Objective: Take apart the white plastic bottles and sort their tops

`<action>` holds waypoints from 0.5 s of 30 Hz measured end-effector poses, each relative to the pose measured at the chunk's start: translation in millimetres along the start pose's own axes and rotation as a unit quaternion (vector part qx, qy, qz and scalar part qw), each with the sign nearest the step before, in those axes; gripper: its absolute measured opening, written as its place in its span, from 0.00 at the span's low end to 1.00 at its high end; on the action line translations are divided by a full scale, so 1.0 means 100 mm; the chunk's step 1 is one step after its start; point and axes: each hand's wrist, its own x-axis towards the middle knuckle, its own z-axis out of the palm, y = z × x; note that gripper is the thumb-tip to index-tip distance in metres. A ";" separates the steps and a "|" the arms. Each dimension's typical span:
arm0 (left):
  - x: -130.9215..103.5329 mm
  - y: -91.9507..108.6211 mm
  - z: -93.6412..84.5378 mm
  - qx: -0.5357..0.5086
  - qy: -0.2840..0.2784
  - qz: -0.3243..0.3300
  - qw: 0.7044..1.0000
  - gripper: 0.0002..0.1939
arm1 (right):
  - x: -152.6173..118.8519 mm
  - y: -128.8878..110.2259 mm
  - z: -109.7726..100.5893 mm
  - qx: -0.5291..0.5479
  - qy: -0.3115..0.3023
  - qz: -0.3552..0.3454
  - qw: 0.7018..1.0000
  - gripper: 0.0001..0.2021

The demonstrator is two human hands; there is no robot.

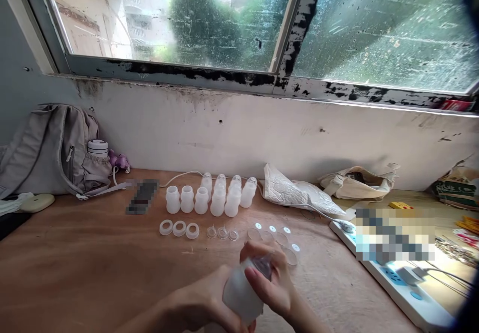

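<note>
My left hand [209, 295] is wrapped around the frosted body of a small baby bottle [241, 293], tilted just above the table. At its upper end my right hand [275, 283] grips the clear cap [265, 263], thumb across the near side. Past my hands lie several clear round pieces [254, 234] with small white discs [272, 228]. Three clear nipples [222, 232] sit left of those, then three white rings [179, 228]. Behind stand three open bottles [187, 200] and several more bottles [248, 193], some visibly capped.
A white power strip [392, 274] with plugs and cords runs along the right. At the back are a white padded bag [299, 193], a cream pouch [355, 184] and, left, a grey backpack [48, 148]. A window [179, 23] rises above the wall.
</note>
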 end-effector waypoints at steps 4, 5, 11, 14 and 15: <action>0.01 -0.13 -0.08 -0.118 -0.121 -0.072 0.983 0.16 | 0.00 0.03 0.05 0.111 -0.040 0.005 0.993 0.22; 0.00 -0.11 -0.09 -0.127 -0.117 -0.074 0.982 0.15 | 0.01 0.06 0.06 0.136 -0.052 0.013 0.989 0.22; -0.18 0.28 -0.09 0.089 0.057 -0.017 0.994 0.10 | 0.13 0.29 0.01 0.200 -0.111 0.028 0.973 0.29; -0.26 0.43 -0.11 0.162 0.117 0.002 0.980 0.11 | 0.19 0.36 -0.05 0.155 -0.093 0.041 0.983 0.32; -0.27 0.46 -0.11 0.171 0.130 0.006 0.977 0.11 | 0.20 0.38 -0.07 0.137 -0.087 0.049 0.986 0.33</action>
